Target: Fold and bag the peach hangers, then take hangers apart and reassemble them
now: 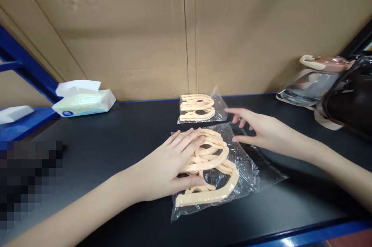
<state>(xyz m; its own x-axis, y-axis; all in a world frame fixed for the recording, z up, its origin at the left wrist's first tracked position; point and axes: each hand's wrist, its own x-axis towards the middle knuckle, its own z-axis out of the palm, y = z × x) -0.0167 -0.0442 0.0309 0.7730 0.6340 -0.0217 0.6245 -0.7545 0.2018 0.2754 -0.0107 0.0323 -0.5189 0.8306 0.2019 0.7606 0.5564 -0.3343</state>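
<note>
A clear plastic bag (247, 173) of beige curved plastic pieces, which look like folding hangers (232, 181), lies on the black table in front of me. My left hand (171, 165) rests flat across the left part of this bag, its fingers spread over the pieces and its thumb lower down. To the right of the bag's upper edge, my right hand (255, 127) hovers open with fingers and thumb apart, holding nothing. Just behind lies a second clear bag (219, 105) with similar beige pieces (200, 113) stacked inside; neither hand is on it.
A tissue pack (84, 102) stands at the back left, by a blue metal frame (31, 69). At the back right are a clear bottle (314, 82) with a strap and a dark bag (351, 100). Cardboard (139, 38) walls the table's (116, 134) far edge.
</note>
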